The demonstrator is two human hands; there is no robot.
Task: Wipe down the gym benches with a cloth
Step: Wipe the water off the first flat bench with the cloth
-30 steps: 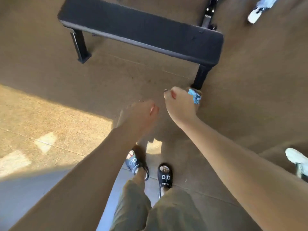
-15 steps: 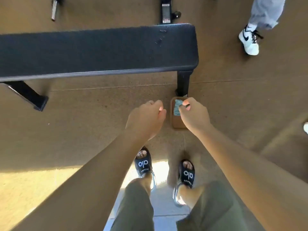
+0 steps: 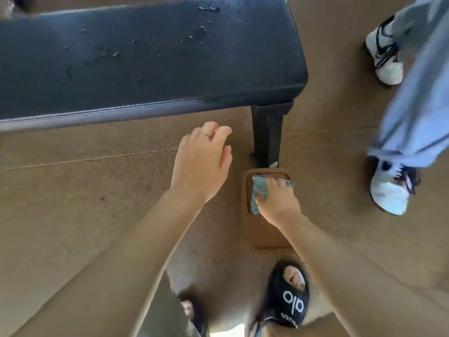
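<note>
The black padded bench fills the upper left of the head view, its textured top dotted with small pale flecks and smears (thickest toward its far edge and middle). One black metal leg drops from the bench's right end to the brown floor.

Just in front of that leg's foot, the right hand grips a crumpled blue-green cloth, fingers curled round it with the fabric bunched out past the knuckles. Hand and cloth sit over a rounded rectangular panel in the floor, which begins right at the leg's base; whether the cloth touches the panel cannot be told.

The left hand hovers to the left of the leg and just below the bench's near edge, holding nothing, fingers loosely bent and a thin ring on one of them. The two hands are apart, with the leg's foot roughly between and beyond them.

Nearer than the panel, a black slide sandal with white lettering stands on the floor. To the right of the bench, well clear of it, are another person's white trainers and pale blue trousers
</note>
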